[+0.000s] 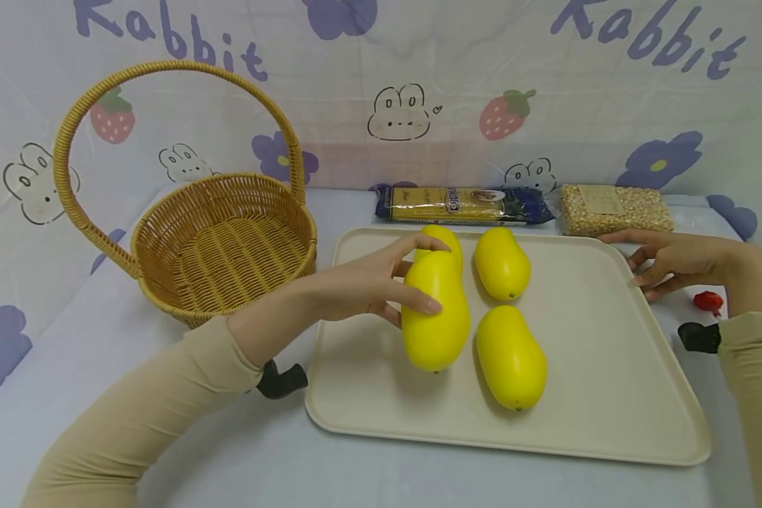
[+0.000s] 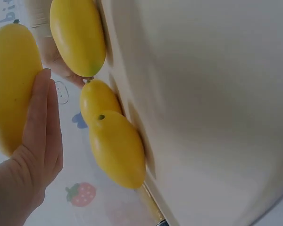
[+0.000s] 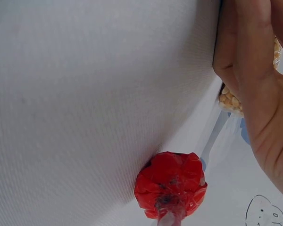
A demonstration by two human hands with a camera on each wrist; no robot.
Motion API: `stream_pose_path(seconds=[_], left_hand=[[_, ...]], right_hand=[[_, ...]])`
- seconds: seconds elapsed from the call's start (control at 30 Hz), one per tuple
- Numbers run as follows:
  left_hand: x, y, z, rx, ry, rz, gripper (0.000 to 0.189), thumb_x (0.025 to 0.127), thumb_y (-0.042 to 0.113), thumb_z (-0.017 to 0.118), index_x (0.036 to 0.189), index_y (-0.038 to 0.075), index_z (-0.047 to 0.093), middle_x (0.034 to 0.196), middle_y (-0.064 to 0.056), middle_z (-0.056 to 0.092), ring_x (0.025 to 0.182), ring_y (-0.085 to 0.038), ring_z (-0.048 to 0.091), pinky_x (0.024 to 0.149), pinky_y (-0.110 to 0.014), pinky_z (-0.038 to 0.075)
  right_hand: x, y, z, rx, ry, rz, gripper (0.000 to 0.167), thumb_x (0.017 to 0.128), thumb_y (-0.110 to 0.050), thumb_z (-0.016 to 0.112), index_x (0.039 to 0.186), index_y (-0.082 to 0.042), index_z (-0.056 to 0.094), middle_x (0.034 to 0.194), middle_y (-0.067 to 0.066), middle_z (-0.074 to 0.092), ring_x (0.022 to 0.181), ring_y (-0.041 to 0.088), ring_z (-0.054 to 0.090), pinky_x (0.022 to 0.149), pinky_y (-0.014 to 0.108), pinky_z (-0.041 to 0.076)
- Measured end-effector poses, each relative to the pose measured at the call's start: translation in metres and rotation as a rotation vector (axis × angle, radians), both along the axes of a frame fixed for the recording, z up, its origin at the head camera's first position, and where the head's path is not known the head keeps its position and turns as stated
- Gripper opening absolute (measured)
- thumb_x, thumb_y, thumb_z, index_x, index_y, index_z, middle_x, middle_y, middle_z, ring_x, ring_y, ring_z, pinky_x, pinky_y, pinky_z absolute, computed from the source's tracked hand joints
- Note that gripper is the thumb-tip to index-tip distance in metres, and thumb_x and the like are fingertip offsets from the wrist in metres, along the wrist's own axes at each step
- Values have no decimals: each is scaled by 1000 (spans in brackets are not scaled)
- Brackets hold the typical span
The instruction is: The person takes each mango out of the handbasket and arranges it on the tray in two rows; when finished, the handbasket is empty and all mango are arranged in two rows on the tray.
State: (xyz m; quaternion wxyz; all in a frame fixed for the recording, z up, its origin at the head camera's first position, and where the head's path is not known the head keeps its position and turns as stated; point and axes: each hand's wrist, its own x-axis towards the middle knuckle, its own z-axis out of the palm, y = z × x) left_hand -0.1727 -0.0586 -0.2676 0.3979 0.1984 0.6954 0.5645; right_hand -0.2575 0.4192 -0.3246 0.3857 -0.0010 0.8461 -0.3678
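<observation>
My left hand (image 1: pixel 371 286) grips a yellow mango (image 1: pixel 437 324) above the left part of a beige tray (image 1: pixel 609 367); the left wrist view shows fingers along the side of that held mango (image 2: pixel 12 84). Behind it, a second mango (image 1: pixel 441 236) is partly hidden. Two more, a far mango (image 1: pixel 502 263) and a near mango (image 1: pixel 511 358), lie on the tray to its right. My right hand (image 1: pixel 688 261) holds the tray's far right corner, fingers bent at the rim. Its fingers (image 3: pixel 254 52) fill the upper right of the right wrist view; their contact is partly hidden.
A wicker basket (image 1: pixel 241 261) with a tall handle stands left of the tray. Behind the tray lie a pasta packet (image 1: pixel 463 204) and a bag of corn kernels (image 1: pixel 616 209). A small red wrapped thing (image 1: pixel 708 303) sits by my right wrist. A printed cloth hangs behind.
</observation>
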Motion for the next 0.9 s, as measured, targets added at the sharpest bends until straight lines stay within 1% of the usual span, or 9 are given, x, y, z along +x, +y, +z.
stream_pose_path(seconds=[0.27, 0.4, 0.57, 0.73, 0.9], left_hand=[[3, 5, -10, -36, -46, -6, 70, 88, 14, 70, 143, 31, 30, 141, -13, 43, 118, -24, 58, 96, -40, 58], [5, 7, -16, -63, -74, -4, 73, 87, 12, 71, 144, 32, 30, 141, -13, 40, 118, -22, 59, 97, -37, 57], [7, 9, -21, -107, -69, -12, 75, 87, 13, 73, 145, 31, 29, 140, -14, 39, 116, -23, 58, 94, -35, 58], [8, 11, -23, -164, -57, -9, 76, 86, 15, 75, 145, 31, 30, 137, -14, 44, 115, -24, 58, 88, -35, 58], [8, 14, -25, -233, -41, -34, 78, 86, 19, 76, 146, 32, 29, 136, -13, 47, 113, -24, 59, 83, -33, 59]], right_hand=[[0, -1, 0, 5, 8, -3, 85, 86, -5, 69, 148, -42, 25, 117, 11, 46, 92, 18, 57, 82, 33, 61], [1, -1, 0, 7, 12, 1, 84, 86, -6, 70, 148, -42, 26, 117, 11, 45, 91, 17, 57, 82, 33, 61], [2, -2, 1, 5, 16, 8, 84, 86, -6, 69, 148, -42, 25, 116, 11, 46, 91, 17, 58, 82, 33, 61], [2, -1, 2, 0, 13, 13, 83, 86, -7, 70, 147, -43, 26, 116, 10, 46, 91, 17, 57, 82, 33, 61], [1, -1, 2, 1, 8, 13, 83, 86, -7, 70, 147, -42, 26, 116, 10, 47, 92, 17, 58, 83, 33, 61]])
